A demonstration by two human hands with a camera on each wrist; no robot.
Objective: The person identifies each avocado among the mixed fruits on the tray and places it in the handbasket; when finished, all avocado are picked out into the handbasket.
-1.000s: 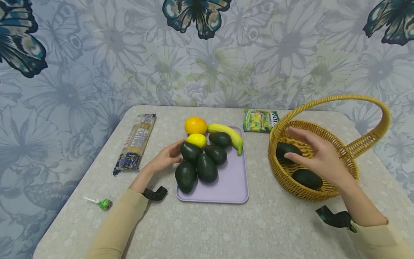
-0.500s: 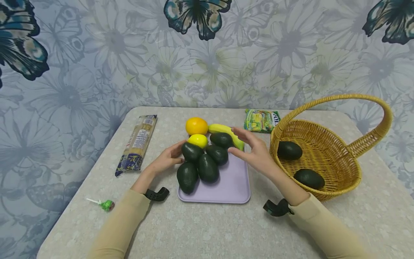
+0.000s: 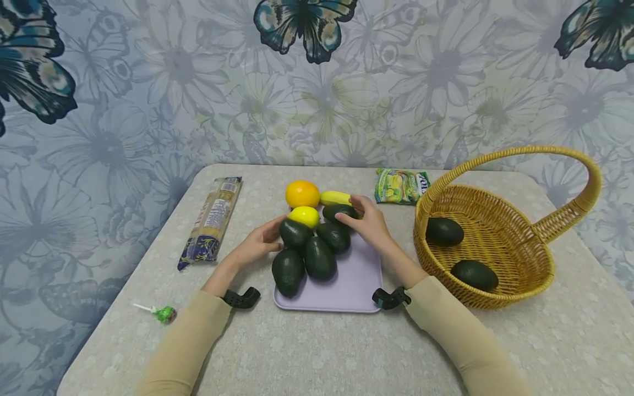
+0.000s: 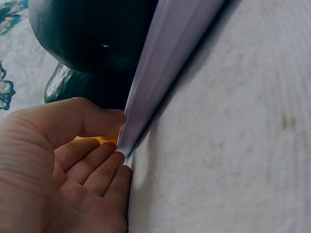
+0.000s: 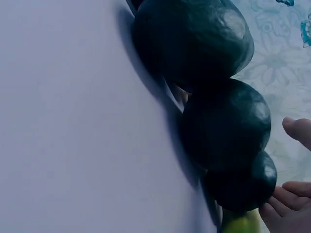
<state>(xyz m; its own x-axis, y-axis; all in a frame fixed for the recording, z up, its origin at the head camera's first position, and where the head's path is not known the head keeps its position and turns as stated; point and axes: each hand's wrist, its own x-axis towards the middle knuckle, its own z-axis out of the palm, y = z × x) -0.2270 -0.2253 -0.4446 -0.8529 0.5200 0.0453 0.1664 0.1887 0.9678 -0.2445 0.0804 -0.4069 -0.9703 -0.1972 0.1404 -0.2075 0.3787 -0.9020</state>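
Note:
My left hand [image 3: 253, 246] rests at the left edge of a lilac tray [image 3: 354, 283]. In the left wrist view its thumb [image 4: 99, 120] and fingertips touch the tray's rim, the fingers loosely extended. Several dark green avocados [image 3: 320, 258] lie bunched on the tray's left side. My right hand [image 3: 372, 226] reaches over the farthest avocado [image 3: 335, 212], fingertips at its far right side. The right wrist view shows that avocado [image 5: 243, 187] beside the fingers, with the thumb [image 5: 297, 130] held apart from it. A lemon [image 3: 304, 216] and a partly hidden banana [image 3: 335, 198] lie close by.
An orange [image 3: 302, 194] lies behind the lemon. The wicker basket [image 3: 537, 286] at right has a tall handle and holds two avocados [image 3: 474, 275]. A green candy bag [image 3: 400, 186] lies at the back, a pasta packet [image 3: 212, 220] and a lollipop [image 3: 165, 314] at left.
My right hand, with nothing in it, has moved left from above the basket to the farthest avocado on the tray. The left hand has stayed at the tray's edge.

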